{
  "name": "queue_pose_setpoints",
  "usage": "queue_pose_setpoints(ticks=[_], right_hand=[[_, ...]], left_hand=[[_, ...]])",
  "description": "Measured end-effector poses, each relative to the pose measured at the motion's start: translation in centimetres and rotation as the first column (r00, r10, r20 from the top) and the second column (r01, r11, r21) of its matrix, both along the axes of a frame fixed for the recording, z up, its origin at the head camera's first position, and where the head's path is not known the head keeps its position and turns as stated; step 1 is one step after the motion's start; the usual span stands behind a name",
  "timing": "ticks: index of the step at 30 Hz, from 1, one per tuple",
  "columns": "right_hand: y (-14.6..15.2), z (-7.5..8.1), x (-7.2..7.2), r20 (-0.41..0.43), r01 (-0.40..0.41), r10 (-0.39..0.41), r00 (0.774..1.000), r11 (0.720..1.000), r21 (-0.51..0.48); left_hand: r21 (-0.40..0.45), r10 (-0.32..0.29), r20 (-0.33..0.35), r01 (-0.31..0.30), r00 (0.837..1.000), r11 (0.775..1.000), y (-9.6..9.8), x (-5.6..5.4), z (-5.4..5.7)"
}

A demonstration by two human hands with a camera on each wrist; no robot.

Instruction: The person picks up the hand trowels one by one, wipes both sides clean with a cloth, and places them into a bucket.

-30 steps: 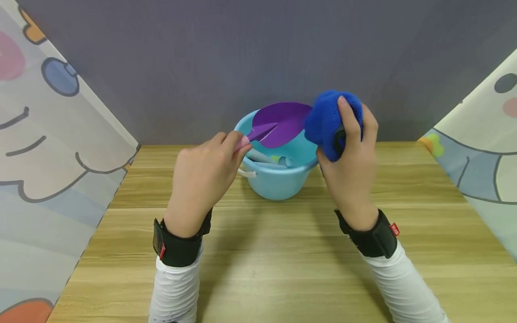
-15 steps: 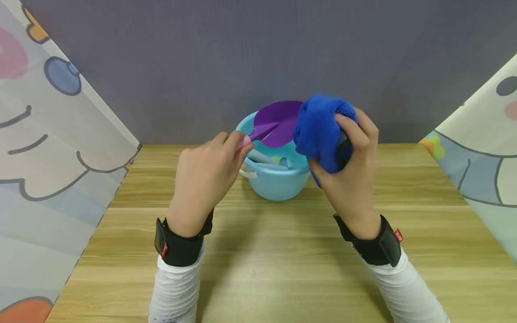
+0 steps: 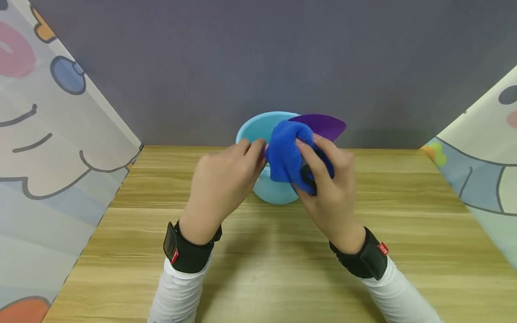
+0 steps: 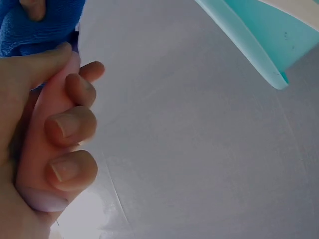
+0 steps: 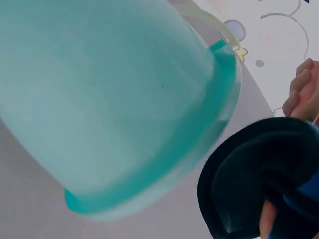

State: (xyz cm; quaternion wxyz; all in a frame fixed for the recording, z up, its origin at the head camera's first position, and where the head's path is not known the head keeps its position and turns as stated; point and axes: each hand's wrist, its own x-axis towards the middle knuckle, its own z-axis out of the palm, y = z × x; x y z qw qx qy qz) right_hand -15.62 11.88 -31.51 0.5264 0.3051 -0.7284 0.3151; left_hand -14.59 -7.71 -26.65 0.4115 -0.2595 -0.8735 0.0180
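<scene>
My left hand (image 3: 226, 179) grips a toy shovel by its pink handle (image 4: 52, 114), fingers wrapped round it. The shovel's purple blade (image 3: 329, 124) points right, its near part covered by a blue fleecy pad (image 3: 284, 152). That pad is in my right hand (image 3: 333, 193), pinched between thumb and fingers close to the left fingertips. A dark round backing (image 5: 232, 189) with a black strap shows on the pad in the right wrist view. Below both hands stands a light blue bucket (image 3: 274, 190), its opening partly hidden by the pad and the hands.
The bucket rests on a wood-grain table (image 3: 258, 278) near a grey back wall (image 3: 242, 58). Cartoon-printed panels (image 3: 40, 134) stand to the left and right. A pale bucket handle (image 5: 212, 22) arches at the rim in the right wrist view.
My right hand has moved left and down with the blue pad, from the blade's tip to the handle end. The left hand has shifted slightly right; the blade now reaches farther right.
</scene>
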Motion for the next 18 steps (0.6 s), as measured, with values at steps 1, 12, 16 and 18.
queue_pose_setpoints(ticks=[1,12,16,18], right_hand=[[0.02,0.0,0.07,-0.007,0.01,-0.01,1.0,1.0,0.01],[0.41,0.29,0.86,0.06,0.043,-0.049,0.997,0.995,0.091],[0.43,0.17,0.81,0.069,0.046,-0.052,0.996,0.995,0.094],[0.44,0.04,0.82,0.076,0.043,-0.05,0.996,0.995,0.092]], left_hand=[[-0.006,0.002,-0.002,-0.002,1.0,1.0,0.04,0.06,0.01],[-0.042,0.023,-0.024,-0.024,0.999,0.999,0.22,0.43,-0.03],[-0.04,0.022,-0.03,-0.024,0.999,0.999,0.25,0.44,0.0],[-0.034,0.017,-0.029,-0.018,0.999,0.999,0.23,0.49,-0.01]])
